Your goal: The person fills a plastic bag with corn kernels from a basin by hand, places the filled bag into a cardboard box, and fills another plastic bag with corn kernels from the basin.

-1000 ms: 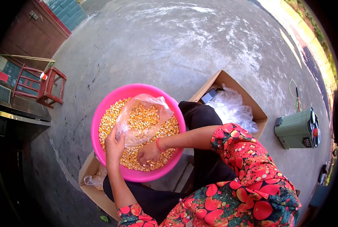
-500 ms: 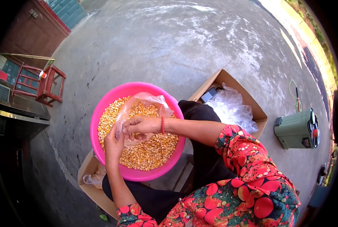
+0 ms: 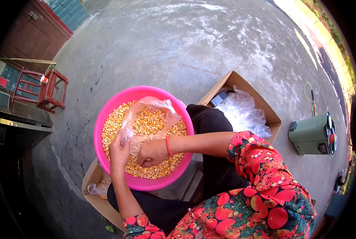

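A wide pink basin (image 3: 156, 184) of yellow corn kernels (image 3: 113, 126) stands before my knees. Over the kernels lies a clear plastic bag (image 3: 162, 103), its mouth spread and corn visible through or inside it. My left hand (image 3: 119, 150) pinches the bag's left edge between thumb and fingers. Just right of it, my right hand (image 3: 153, 153), with a red bracelet (image 3: 168, 145) on the wrist, is curled palm down, low over the corn beside the bag's near edge. Whatever its fingers hold is hidden.
To the right, an open cardboard box (image 3: 267, 107) contains crumpled clear plastic bags (image 3: 245, 111) and a dark box-shaped item (image 3: 219, 98). Another cardboard box (image 3: 91, 171) with a filled bag (image 3: 101, 186) sits at left. A green container (image 3: 310, 135) and red wooden chair (image 3: 46, 97) stand farther out.
My right hand has moved down and slightly right, from beside my left fingers to the corn, and its fingers have curled in. My left hand stays on the bag.
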Tool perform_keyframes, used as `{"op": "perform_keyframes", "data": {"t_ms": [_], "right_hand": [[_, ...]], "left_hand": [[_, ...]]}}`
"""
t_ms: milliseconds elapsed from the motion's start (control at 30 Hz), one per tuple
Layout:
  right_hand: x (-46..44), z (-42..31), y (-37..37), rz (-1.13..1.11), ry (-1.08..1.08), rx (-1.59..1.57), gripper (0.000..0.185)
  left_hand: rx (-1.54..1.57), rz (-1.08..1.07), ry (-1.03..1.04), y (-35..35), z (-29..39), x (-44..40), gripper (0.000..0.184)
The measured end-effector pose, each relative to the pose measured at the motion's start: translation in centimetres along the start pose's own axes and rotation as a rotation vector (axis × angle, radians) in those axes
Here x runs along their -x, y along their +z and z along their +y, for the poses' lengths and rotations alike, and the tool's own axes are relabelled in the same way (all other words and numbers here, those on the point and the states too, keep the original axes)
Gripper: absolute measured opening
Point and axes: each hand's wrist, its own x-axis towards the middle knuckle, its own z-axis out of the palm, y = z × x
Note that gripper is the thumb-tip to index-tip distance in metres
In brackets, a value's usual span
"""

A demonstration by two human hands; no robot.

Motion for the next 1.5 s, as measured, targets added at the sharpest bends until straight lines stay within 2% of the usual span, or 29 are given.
{"op": "perform_keyframes", "data": {"t_ms": [33, 100, 133, 267, 333, 467, 533, 567, 633, 800, 900, 967, 1033, 1100, 1133, 1200, 1233, 1300, 1333, 1367, 1433, 1500], "right_hand": [[0.1, 0.1, 1.4, 0.002, 0.000, -0.003, 0.012], [0.6, 0.3, 3.7, -0.196, 0.171, 0.369, 0.016], [0.8, 0.5, 4.4, -0.242, 0.244, 0.415, 0.023], [0.9, 0.8, 6.0, -0.283, 0.297, 0.412, 0.023], [0.6, 0.7, 6.5, -0.403, 0.355, 0.344, 0.022], [0.6, 2.7, 7.1, -0.454, 0.335, 0.266, 0.021], [0.6, 3.1, 6.4, -0.260, 0.293, 0.057, 0.020], [0.7, 3.1, 6.2, -0.262, 0.293, 0.057, 0.020], [0.1, 0.8, 3.4, -0.197, 0.770, -0.609, 0.019], [-0.1, 1.0, 2.6, -0.206, 0.779, -0.824, 0.016], [-0.4, 0.4, 1.2, -0.282, 0.697, -1.012, 0.016], [-0.5, -0.4, -1.0, -0.130, 0.596, -1.073, 0.013], [-0.3, -0.7, -3.4, -0.065, 0.562, -1.054, 0.014], [0.1, -0.6, -5.2, 0.228, 0.597, -0.827, 0.018], [0.3, 0.8, -5.2, 0.229, 0.598, -0.828, 0.018], [0.6, 3.4, -4.7, 0.555, 0.220, -0.189, 0.018], [0.9, 3.5, -4.7, 0.556, 0.221, -0.190, 0.018], [1.7, 3.4, -4.8, 0.483, 0.327, 0.280, 0.015], [1.7, 3.4, -4.8, 0.561, 0.181, 0.546, 0.012], [1.7, 3.3, -4.6, 0.561, 0.181, 0.545, 0.012], [1.3, 1.7, -4.6, 0.465, 0.271, 0.347, 0.009], [0.6, -0.3, -4.2, 0.395, 0.144, 0.059, 0.005]], "left_hand": [[-0.008, -0.010, -0.010, 0.0, 0.0, 0.0, 0.036], [-0.016, -0.022, -0.020, -0.1, 0.2, 0.0, 0.036], [-0.019, -0.022, -0.017, -0.1, 0.4, 0.0, 0.037], [0.000, -0.004, -0.024, -0.3, 0.9, 0.1, 0.038], [0.003, -0.004, -0.011, -0.2, 0.3, 0.0, 0.038], [0.001, -0.009, -0.026, -0.2, 0.6, 0.0, 0.038], [-0.002, -0.009, -0.029, -0.4, 0.8, 0.0, 0.039], [-0.005, -0.009, -0.031, -0.4, 0.9, 0.1, 0.039], [0.002, -0.009, -0.026, -0.3, 0.6, 0.1, 0.039], [-0.016, -0.014, -0.016, -0.3, 0.6, 0.1, 0.040], [-0.001, 0.000, -0.001, -0.3, 0.4, 0.1, 0.039], [-0.018, -0.006, -0.010, -0.4, 0.4, 0.1, 0.038], [0.012, -0.007, -0.035, -0.3, 0.4, 0.0, 0.037], [0.042, -0.009, -0.058, -0.2, 0.4, 0.0, 0.037], [0.038, -0.015, -0.051, -0.2, 0.6, -0.1, 0.037], [0.033, -0.024, -0.045, -0.2, 0.8, 0.0, 0.037], [0.031, -0.024, -0.043, -0.2, 1.0, 0.0, 0.037], [0.028, -0.025, -0.039, -0.1, 0.9, 0.0, 0.037], [0.039, -0.018, -0.033, 0.0, 0.4, 0.0, 0.037], [0.048, -0.011, -0.028, 0.1, 0.1, 0.0, 0.037], [0.044, -0.005, -0.007, 0.1, 0.0, -0.1, 0.036], [0.041, 0.004, 0.013, 0.0, 0.3, -0.1, 0.036]]}}
